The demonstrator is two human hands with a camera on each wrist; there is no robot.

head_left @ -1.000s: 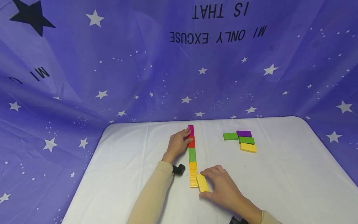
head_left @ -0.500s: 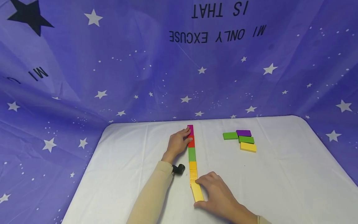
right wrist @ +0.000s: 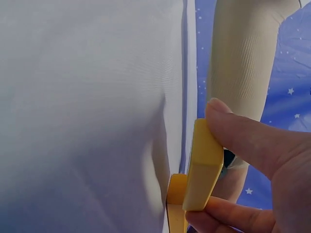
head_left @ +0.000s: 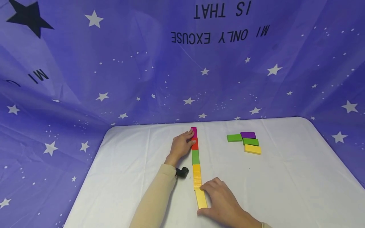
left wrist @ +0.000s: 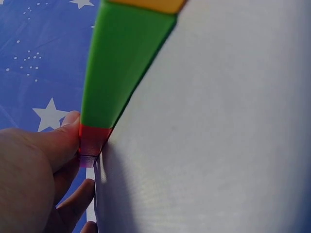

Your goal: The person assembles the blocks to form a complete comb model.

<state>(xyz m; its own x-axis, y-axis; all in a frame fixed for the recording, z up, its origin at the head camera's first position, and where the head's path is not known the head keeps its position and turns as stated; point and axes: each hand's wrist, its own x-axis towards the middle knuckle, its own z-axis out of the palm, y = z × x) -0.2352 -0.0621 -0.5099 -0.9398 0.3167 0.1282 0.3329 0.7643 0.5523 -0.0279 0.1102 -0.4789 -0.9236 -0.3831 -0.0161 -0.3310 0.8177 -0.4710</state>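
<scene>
A straight line of coloured blocks runs toward me in the head view: magenta (head_left: 194,129), red (head_left: 195,146), green (head_left: 195,157), then orange (head_left: 197,180). At its near end lies a yellow block (head_left: 201,199), slightly angled against the orange one. My right hand (head_left: 222,202) pinches this yellow block end to end, thumb at the near end and fingertips at the far end. In the right wrist view the yellow block (right wrist: 203,165) shows between thumb and fingers. My left hand (head_left: 180,146) touches the magenta and red blocks from the left with thumb and fingertips.
On the white-covered table (head_left: 137,152), to the right, lie a purple block (head_left: 248,135), two green ones, including the left green block (head_left: 234,138), and a loose yellow block (head_left: 252,149). A blue star-patterned cloth (head_left: 159,79) hangs behind the table.
My right hand has brought the yellow block from the right side of the orange block to the line's near end and turned it closer to the line's direction. My left hand stays put.
</scene>
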